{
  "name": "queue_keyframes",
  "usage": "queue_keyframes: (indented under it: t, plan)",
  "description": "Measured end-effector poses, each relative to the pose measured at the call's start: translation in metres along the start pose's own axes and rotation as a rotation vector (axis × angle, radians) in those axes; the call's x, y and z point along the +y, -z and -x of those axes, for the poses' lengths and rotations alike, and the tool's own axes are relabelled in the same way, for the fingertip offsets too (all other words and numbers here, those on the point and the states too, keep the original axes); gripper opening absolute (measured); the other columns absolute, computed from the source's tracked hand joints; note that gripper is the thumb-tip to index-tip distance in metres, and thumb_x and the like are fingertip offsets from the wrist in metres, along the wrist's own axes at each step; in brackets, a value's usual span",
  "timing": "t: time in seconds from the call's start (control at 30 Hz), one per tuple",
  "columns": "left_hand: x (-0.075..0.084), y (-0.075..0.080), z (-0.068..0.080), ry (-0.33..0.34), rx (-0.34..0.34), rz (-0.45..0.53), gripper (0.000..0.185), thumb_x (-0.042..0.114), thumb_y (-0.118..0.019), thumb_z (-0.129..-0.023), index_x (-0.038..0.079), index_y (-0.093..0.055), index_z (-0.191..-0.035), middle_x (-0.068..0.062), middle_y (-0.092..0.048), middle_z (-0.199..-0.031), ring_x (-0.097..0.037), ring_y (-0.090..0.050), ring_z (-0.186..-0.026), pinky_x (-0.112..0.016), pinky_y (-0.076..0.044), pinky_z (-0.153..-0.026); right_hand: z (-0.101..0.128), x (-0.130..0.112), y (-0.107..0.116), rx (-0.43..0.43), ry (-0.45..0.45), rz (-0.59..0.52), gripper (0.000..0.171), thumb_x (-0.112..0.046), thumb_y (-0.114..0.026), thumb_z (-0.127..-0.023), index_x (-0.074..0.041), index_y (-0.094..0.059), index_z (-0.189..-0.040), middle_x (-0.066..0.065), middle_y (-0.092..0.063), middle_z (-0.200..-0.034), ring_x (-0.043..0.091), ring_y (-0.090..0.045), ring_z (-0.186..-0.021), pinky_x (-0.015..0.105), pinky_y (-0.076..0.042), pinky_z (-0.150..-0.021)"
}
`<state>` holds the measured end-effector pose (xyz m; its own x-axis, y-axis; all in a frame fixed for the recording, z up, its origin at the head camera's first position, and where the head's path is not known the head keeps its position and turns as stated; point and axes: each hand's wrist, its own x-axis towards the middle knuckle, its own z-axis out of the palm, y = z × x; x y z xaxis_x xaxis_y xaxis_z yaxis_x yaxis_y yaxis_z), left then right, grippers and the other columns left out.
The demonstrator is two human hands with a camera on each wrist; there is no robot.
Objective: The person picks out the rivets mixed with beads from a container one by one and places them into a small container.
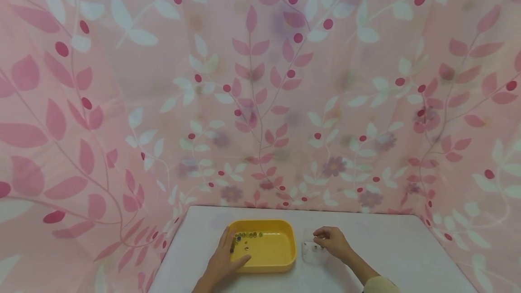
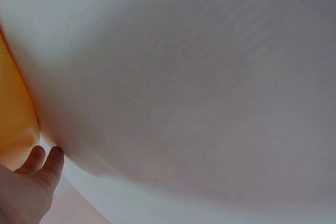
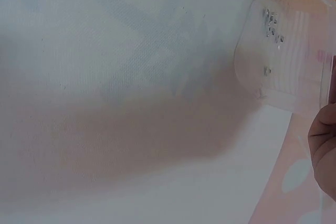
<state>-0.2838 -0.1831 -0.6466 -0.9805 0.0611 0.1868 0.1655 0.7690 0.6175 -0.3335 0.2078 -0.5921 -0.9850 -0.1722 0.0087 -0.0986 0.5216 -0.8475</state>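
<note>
A yellow tray (image 1: 270, 257) stands on the table with small round glass beads (image 1: 247, 235) inside, most of them lined up along its far and left sides. My left hand (image 1: 223, 257) rests at its left side, fingers extended along the wall and thumb reaching over the near left part. To the right of the tray is a clear plastic box (image 3: 294, 61) with several small shiny pieces (image 3: 272, 27) in it. Over this box is my right hand (image 1: 334, 242), its fingers bent and the thumb close to the index finger. Whatever lies between those fingertips is hidden.
A white-covered table (image 1: 390, 238) carries both containers. Behind it and at its sides hangs a pink leaf-patterned curtain (image 1: 260, 103). The box stands a short gap from the tray's right wall.
</note>
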Motion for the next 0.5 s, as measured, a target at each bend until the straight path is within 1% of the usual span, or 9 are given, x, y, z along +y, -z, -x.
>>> queue_keyframes:
  t: [0.2, 0.27, 0.4, 0.5]
  plan:
    - [-0.0004, -0.0007, 0.0031, 0.004, 0.001, 0.007, 0.104, 0.063, -0.072, -0.078, 0.012, -0.028, -0.156, -0.016, -0.017, -0.165, -0.047, -0.045, -0.134, -0.060, -0.052, -0.089, 0.0014, -0.0006, -0.0014, 0.002, -0.013, 0.011, 0.020, -0.006, -0.073, -0.086, 0.005, -0.071, -0.101, 0.008, -0.074, -0.088, 0.013, -0.064, -0.074, 0.022, -0.053, -0.058]
    - [-0.0001, -0.0005, 0.0029, 0.006, 0.002, 0.004, 0.104, 0.064, -0.072, -0.078, 0.012, -0.027, -0.157, -0.015, -0.016, -0.165, -0.046, -0.045, -0.135, -0.060, -0.052, -0.091, 0.0010, -0.0008, -0.0014, 0.000, -0.017, 0.034, 0.019, -0.006, -0.073, -0.086, 0.004, -0.071, -0.102, 0.007, -0.074, -0.089, 0.012, -0.063, -0.075, 0.022, -0.052, -0.059]
    - [0.0022, 0.0014, 0.0021, 0.005, 0.002, 0.004, 0.104, 0.064, -0.072, -0.078, 0.012, -0.028, -0.156, -0.015, -0.017, -0.165, -0.045, -0.044, -0.136, -0.060, -0.051, -0.093, -0.0002, -0.0014, -0.0006, 0.003, -0.013, 0.057, 0.018, -0.007, -0.073, -0.086, 0.003, -0.072, -0.102, 0.006, -0.074, -0.089, 0.011, -0.061, -0.072, 0.023, -0.051, -0.057]
    - [0.0043, 0.0033, 0.0022, 0.003, 0.000, 0.012, 0.103, 0.061, -0.073, -0.079, 0.010, -0.028, -0.156, -0.016, -0.017, -0.165, -0.046, -0.043, -0.136, -0.061, -0.050, -0.093, -0.0001, -0.0028, 0.0002, 0.010, -0.009, 0.055, 0.018, -0.007, -0.073, -0.086, 0.002, -0.072, -0.101, 0.006, -0.074, -0.089, 0.011, -0.059, -0.069, 0.023, -0.050, -0.056]
